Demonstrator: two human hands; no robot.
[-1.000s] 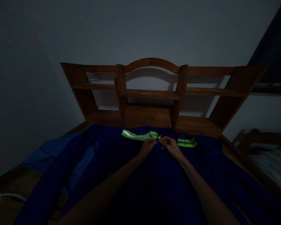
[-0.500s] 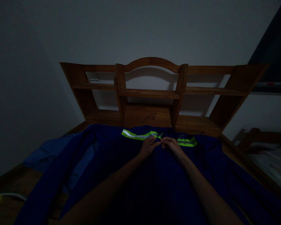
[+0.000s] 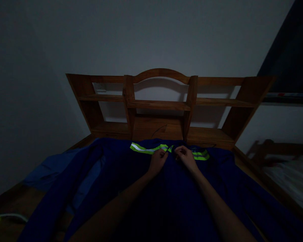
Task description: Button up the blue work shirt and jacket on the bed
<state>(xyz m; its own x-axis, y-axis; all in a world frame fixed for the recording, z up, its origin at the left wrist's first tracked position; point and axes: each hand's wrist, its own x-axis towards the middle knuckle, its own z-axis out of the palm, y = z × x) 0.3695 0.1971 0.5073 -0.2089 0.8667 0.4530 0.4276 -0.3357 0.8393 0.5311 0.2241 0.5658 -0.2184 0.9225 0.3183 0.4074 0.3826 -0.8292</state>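
A dark blue work jacket (image 3: pixel 181 195) lies spread out with its sleeves to both sides. A reflective yellow-green and silver strip (image 3: pixel 146 149) crosses its chest, broken at the front opening. At that opening, my left hand (image 3: pixel 158 162) is closed, its thumb and fingers pinching the jacket's front edge beside the strip. A small gap to the right, my right hand (image 3: pixel 187 158) is over the other side of the chest with fingers curled and tips together. Whether cloth is between those fingertips is too dark to make out.
Behind the jacket stands a wooden shelf unit (image 3: pixel 161 106) against a pale wall (image 3: pixel 151 37). Lighter blue cloth (image 3: pixel 52 168) lies at the left. A pale cable (image 3: pixel 12 215) is at the lower left. Whitish bedding (image 3: pixel 290 178) lies at the right.
My hands have moved apart; before, their fingertips met at the jacket's front opening. The right hand has drawn back a little from the left. The view has shifted slightly.
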